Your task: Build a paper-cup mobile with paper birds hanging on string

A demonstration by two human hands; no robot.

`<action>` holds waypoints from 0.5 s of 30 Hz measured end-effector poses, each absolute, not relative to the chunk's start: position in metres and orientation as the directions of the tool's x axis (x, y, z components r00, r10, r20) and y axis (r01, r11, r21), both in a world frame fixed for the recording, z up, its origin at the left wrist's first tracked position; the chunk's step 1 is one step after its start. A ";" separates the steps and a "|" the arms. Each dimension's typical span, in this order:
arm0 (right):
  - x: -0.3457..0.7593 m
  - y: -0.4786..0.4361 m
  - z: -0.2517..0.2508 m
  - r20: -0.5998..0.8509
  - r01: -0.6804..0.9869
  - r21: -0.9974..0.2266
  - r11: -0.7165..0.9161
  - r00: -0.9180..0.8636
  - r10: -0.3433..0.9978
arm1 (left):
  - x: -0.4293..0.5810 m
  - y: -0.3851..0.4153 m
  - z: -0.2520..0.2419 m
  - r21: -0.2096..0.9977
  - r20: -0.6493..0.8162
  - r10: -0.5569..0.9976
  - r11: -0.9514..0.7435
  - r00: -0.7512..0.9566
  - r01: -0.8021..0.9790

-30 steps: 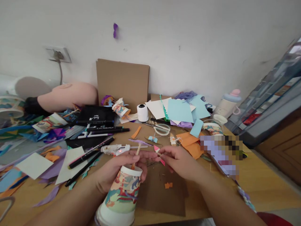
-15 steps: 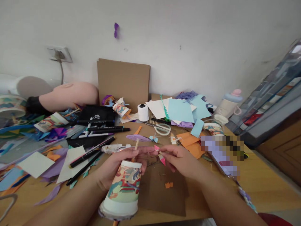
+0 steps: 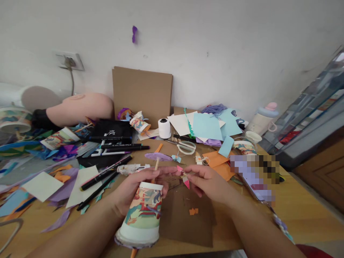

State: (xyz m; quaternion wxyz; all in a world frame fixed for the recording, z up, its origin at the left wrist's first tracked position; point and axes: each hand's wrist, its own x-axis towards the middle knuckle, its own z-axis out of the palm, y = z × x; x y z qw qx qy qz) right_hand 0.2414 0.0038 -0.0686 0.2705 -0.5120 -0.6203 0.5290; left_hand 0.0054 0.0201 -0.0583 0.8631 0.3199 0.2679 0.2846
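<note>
My left hand is closed round a wooden stick that comes out of a patterned paper cup. The cup hangs tilted below that hand, its wide rim toward me, and a purple disc shows beyond the stick's upper end. A small pink paper piece lies at my left fingertips. My right hand pinches a thin string or thread beside it, and a second pink piece hangs just under the right fingers.
Brown cardboard with orange scraps lies beneath my hands. Markers and paper scraps cover the left; a glue gun, white thread spool, scissors and blue paper sit behind. A phone is at right.
The view has shifted very slightly. Both hands keep almost the same pose, with the cup and pink pieces nearly where they were.
</note>
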 end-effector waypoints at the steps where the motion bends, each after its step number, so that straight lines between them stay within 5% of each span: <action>1: 0.241 0.004 -0.068 -0.208 0.353 -0.932 -0.084 -0.330 0.921 | 0.005 0.020 -0.059 0.700 -0.283 0.662 0.637 0.694 -0.323; 15: 0.241 0.003 -0.064 -0.228 0.343 -0.933 -0.112 -0.319 0.920 | 0.007 0.020 -0.057 0.687 -0.254 0.657 0.639 0.710 -0.345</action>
